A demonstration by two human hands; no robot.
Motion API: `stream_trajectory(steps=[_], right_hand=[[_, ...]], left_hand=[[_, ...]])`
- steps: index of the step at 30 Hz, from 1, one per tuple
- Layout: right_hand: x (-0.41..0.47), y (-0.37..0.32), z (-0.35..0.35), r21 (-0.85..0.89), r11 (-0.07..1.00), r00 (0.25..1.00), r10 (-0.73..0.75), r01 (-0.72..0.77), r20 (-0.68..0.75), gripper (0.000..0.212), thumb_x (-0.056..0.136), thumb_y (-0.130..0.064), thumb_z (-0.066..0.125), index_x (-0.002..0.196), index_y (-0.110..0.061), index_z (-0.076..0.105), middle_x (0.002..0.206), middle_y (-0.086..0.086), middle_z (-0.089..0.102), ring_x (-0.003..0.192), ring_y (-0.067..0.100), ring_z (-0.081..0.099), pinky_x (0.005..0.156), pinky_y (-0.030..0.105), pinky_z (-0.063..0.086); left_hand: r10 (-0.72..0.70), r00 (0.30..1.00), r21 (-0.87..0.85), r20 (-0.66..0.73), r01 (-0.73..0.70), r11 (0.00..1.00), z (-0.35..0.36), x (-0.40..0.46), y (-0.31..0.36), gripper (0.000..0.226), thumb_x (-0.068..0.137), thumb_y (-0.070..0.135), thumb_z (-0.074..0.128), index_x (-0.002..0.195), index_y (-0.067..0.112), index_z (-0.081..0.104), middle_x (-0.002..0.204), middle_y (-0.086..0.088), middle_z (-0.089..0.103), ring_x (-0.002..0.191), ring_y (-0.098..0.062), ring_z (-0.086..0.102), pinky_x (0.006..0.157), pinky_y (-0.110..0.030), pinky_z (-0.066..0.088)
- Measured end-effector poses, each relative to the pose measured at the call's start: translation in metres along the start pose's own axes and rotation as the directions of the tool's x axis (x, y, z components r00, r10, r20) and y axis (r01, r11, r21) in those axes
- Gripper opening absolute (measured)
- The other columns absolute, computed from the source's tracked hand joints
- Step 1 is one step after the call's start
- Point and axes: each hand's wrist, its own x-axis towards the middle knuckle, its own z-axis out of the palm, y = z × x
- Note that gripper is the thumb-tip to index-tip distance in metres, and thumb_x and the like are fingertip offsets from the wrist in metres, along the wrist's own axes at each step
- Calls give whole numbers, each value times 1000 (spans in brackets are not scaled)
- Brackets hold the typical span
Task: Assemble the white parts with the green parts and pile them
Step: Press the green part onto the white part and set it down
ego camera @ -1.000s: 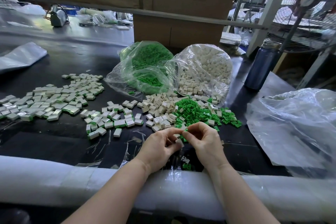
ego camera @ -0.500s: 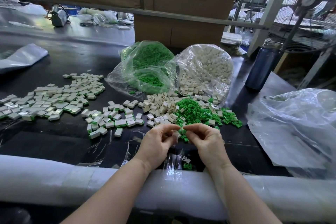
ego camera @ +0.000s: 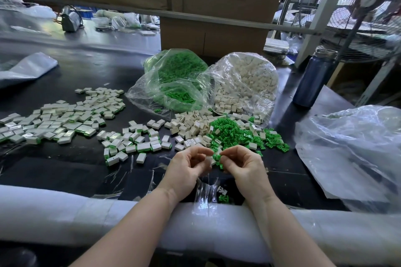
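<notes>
My left hand (ego camera: 188,168) and my right hand (ego camera: 243,166) meet fingertip to fingertip over the near edge of the loose parts. The left hand's fingers pinch a small white part (ego camera: 208,161). The right hand's fingers close on a green part (ego camera: 217,156) held against it. Just beyond lie a heap of loose white parts (ego camera: 193,125) and a heap of loose green parts (ego camera: 232,131). Assembled white-and-green pieces (ego camera: 132,144) are spread to the left, with a bigger spread (ego camera: 65,118) further left.
Two clear bags stand behind the heaps, one with green parts (ego camera: 175,84) and one with white parts (ego camera: 247,82). A dark blue bottle (ego camera: 313,79) stands at the right. A big crumpled plastic bag (ego camera: 351,154) lies on the right. A white padded edge (ego camera: 86,217) runs along the table's front.
Both hands have lifted slightly away from me toward the heaps, and the fingertips now press the white and green parts together.
</notes>
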Motion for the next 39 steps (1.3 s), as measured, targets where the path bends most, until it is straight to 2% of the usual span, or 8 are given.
stream_trajectory(steps=[3,7,11,15,20,27,32,39], right_hand=[[0,0,0,3,1000,1000,10,-10,4,17,82,1,66,76,-14,66,70,-1,65,62,1,58,62,17,50],[0,0,0,17,1000,1000,25,-25,11,15,82,1,66,77,-13,66,70,-1,66,62,2,59,62,19,51],[0,1,0,41,998,999,36,-37,30,15,82,1,66,78,-13,66,69,-1,66,62,4,60,62,19,52],[-1,0,0,53,998,997,37,-41,74,15,82,2,66,78,-12,67,69,-1,67,63,6,61,62,21,53],[0,0,-1,67,997,999,30,-33,38,15,82,2,66,76,-12,66,63,-4,66,59,3,61,58,18,52],[-1,0,0,35,999,999,23,-24,29,13,81,0,68,77,-12,68,65,-4,68,62,4,64,61,17,52],[-1,1,-1,35,999,998,38,-39,42,13,81,-2,68,77,-14,68,69,-1,69,66,9,65,64,21,55],[-1,1,-1,89,994,994,58,-65,89,12,82,0,67,77,-11,67,64,0,68,60,10,64,56,21,53]], left_hand=[[-25,1000,-78,0,25,997,-1,0,1,11,84,2,62,92,11,64,78,-3,66,69,-5,66,68,-16,53],[-41,999,-146,-29,36,989,-2,0,1,8,83,3,63,88,8,59,76,-7,67,64,-7,66,62,-16,53],[-41,998,-176,-40,33,984,-2,1,0,15,86,0,58,95,12,61,75,-2,67,67,-10,66,65,-19,54],[-42,999,-154,-7,40,987,-1,0,0,16,87,1,57,95,13,64,79,-2,67,67,-7,66,65,-16,53],[-48,999,-160,16,50,986,0,0,0,8,86,4,60,93,7,62,77,-7,69,65,-6,66,61,-16,52],[-57,998,-190,12,58,980,-1,2,-3,5,87,8,59,91,9,62,78,-8,71,63,-9,65,59,-18,51],[-54,998,-164,39,60,985,-1,2,-5,5,88,7,59,92,9,60,78,-7,71,63,-9,65,58,-16,50],[-63,997,-162,39,68,984,-2,3,-6,6,89,7,57,91,11,60,74,-3,71,62,-10,64,58,-18,51]])
